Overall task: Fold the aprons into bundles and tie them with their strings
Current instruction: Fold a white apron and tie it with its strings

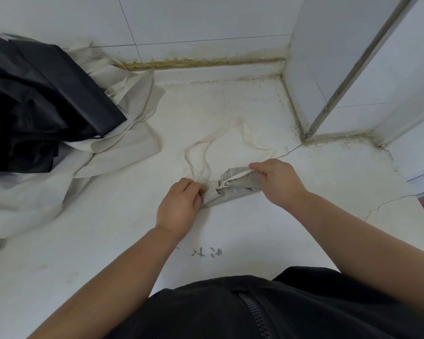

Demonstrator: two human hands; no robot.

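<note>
A scuffed white counter (230, 106) runs to a tiled wall (206, 20) at the far side, with grime in the joint between them. Near the middle, the left hand (179, 206) has its fingers curled in and pinches a string (230, 180) right at the left end of the bundle (233, 193), a cream apron rolled into a short, tight roll lying on the counter between both hands. The right hand (277, 182) grips the roll's right end with its fingers curled over it, and the string's other stretch seems to be caught under its fingertips. The string crosses the roll's top, so I judge the tying is under way and no knot is set yet. The loose strings (230, 138) trail in loops just beyond, on the far side.

The risks, as I see them: if the right hand eases, the roll could spring open; if the left pulls without the slack following, the trailing loops could snag or knot on themselves; a wrap near the end could slip off.

Far left lies a heap of unfolded cream aprons (123, 148) under black fabric (34, 94)
</note>
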